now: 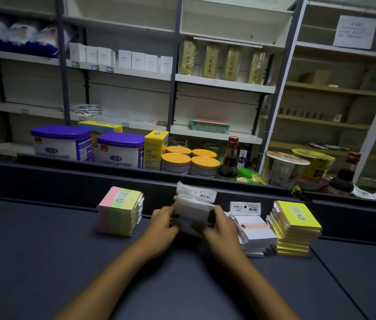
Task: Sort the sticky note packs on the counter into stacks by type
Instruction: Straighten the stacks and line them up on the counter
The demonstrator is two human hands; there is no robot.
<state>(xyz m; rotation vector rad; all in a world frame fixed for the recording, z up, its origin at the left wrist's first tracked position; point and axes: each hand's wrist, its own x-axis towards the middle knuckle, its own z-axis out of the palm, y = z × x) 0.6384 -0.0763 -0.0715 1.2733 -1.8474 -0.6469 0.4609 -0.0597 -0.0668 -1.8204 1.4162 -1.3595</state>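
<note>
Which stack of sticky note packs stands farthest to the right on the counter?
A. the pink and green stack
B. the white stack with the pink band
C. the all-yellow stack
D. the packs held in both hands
C: the all-yellow stack stands at the right end, past the white stack with the pink band.

Two bare forearms come up from the bottom edge, no sleeves anywhere along them. The left hand (162, 224) carries no glove, ring or watch, and the wrist behind it is plain. The right hand (220, 229) is just as unadorned, with nothing on its wrist. Short nails, it seems, though the dim light and blur leave that uncertain.
</note>
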